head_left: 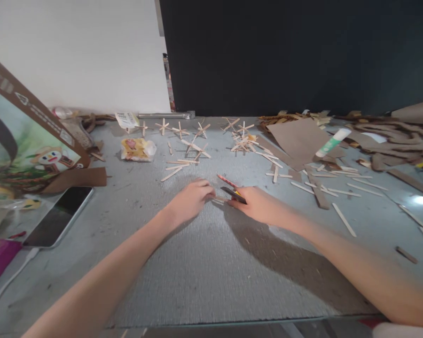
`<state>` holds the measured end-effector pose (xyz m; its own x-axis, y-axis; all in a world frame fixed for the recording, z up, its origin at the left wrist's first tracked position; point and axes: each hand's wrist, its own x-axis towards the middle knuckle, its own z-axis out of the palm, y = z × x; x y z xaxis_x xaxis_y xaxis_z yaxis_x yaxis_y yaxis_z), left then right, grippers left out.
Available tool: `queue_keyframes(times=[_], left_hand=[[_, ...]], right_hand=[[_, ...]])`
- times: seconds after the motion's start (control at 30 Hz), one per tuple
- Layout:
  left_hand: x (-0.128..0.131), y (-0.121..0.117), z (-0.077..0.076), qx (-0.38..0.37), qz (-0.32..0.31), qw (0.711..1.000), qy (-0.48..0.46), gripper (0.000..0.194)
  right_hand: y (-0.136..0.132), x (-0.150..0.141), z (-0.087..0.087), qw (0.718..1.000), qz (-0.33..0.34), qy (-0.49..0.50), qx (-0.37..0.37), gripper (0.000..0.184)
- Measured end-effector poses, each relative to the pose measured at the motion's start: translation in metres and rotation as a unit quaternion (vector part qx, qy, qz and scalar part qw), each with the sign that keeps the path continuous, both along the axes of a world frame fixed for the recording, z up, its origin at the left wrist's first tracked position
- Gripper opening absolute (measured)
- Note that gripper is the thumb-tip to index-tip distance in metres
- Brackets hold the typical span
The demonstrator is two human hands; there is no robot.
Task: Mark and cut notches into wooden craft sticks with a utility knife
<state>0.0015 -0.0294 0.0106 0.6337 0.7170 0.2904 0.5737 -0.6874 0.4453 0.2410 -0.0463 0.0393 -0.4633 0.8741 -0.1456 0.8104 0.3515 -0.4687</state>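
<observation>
My right hand (255, 203) is closed around a utility knife (234, 193) with a dark body and a bit of yellow near the fingers. A red patterned stick, perhaps a pencil (227, 180), sticks out beside the knife; whether it is gripped or lies behind the hand I cannot tell. Between the hands lies a short wooden craft stick (218, 200), low over the table. My left hand (192, 199) has its fingers pinched together at the stick's left end. Beyond the hands, loose craft sticks (174, 172) and several star-shaped pieces of crossed sticks (180, 130) rest on the table.
The grey table (197, 277) carries a phone (59, 218) with a cable at left, beside a printed cardboard box (31, 126). A snack packet (137, 149) lies further back. At right are a glue stick (333, 142), cardboard (294, 136) and scattered sticks.
</observation>
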Motion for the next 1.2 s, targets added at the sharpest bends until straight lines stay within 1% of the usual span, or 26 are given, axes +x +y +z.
queue_keyframes(times=[0.13,0.27,0.37,0.47,0.6,0.67,0.73,0.87,0.93,1.0,1.07,1.13,1.2], left_hand=[[0.004,-0.003,-0.004,0.007,0.031,0.999,-0.009,0.025],[0.005,-0.002,-0.009,-0.001,0.034,0.999,-0.022,0.024],[0.004,0.000,-0.010,-0.004,0.038,0.999,-0.036,0.020],[0.002,0.000,-0.005,-0.016,0.047,0.998,-0.035,0.016],[0.003,-0.007,0.008,-0.048,0.042,0.998,0.002,0.018],[0.005,-0.010,0.013,-0.051,0.047,0.997,0.024,0.019],[0.008,-0.014,0.016,-0.053,0.059,0.996,0.035,0.018],[0.013,-0.017,0.015,-0.077,0.095,0.992,0.029,0.020],[0.015,-0.017,0.013,-0.083,0.109,0.990,0.025,0.022],[0.016,-0.018,0.012,-0.079,0.115,0.990,0.027,0.024],[0.016,-0.019,0.013,-0.063,0.111,0.991,0.043,0.026],[0.017,-0.021,0.014,-0.036,0.089,0.993,0.074,0.028],[0.017,-0.022,0.016,-0.011,0.057,0.993,0.106,0.030]], right_hand=[[-0.003,-0.003,0.000,1.000,0.002,-0.020,-0.017,0.038],[-0.004,-0.003,0.000,0.999,0.010,-0.003,-0.034,0.039],[-0.002,-0.001,-0.001,0.999,0.004,0.009,-0.050,0.038],[-0.001,0.000,-0.002,0.999,-0.010,0.005,-0.049,0.037],[0.002,0.002,-0.004,0.999,-0.039,-0.008,0.025,0.024],[0.002,0.004,-0.004,0.996,-0.062,-0.032,0.047,0.022],[-0.001,0.007,-0.002,0.996,-0.066,-0.043,0.041,0.025],[-0.011,0.013,0.006,0.999,-0.028,-0.030,-0.006,0.026],[-0.017,0.015,0.008,0.999,-0.020,-0.017,-0.018,0.029],[-0.022,0.017,0.008,1.000,-0.017,0.001,0.005,0.034],[-0.026,0.019,0.005,0.999,-0.010,0.008,0.053,0.037],[-0.029,0.021,0.000,0.995,-0.005,0.000,0.098,0.037],[-0.032,0.024,-0.005,0.992,-0.003,-0.002,0.129,0.036]])
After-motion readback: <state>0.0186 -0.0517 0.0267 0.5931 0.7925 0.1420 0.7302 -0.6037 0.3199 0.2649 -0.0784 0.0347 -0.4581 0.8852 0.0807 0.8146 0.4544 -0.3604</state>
